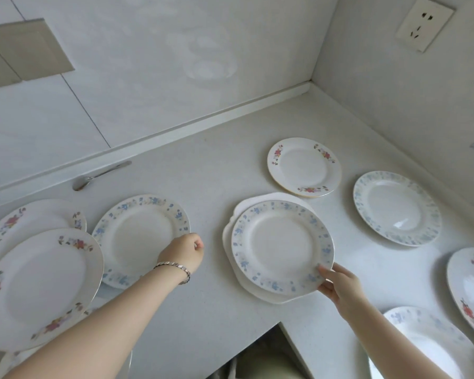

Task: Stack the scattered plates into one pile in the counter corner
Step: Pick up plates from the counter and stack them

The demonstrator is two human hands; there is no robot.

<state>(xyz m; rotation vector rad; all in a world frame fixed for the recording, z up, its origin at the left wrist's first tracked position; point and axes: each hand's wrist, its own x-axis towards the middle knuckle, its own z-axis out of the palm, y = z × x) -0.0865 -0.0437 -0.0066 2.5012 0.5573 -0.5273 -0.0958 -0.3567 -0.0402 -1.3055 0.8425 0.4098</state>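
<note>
Round white plates lie flat, scattered over the pale worktop (pixel 216 310). The right hand (pixel 340 288) pinches the near rim of a blue-flowered plate (pixel 282 242) resting on a plain scalloped plate (pixel 257 291). The left hand (pixel 182 253) curls at a second blue-flowered plate (pixel 140 231) (grip unclear). A red-flowered plate (pixel 304 166) lies nearer the corner.
</note>
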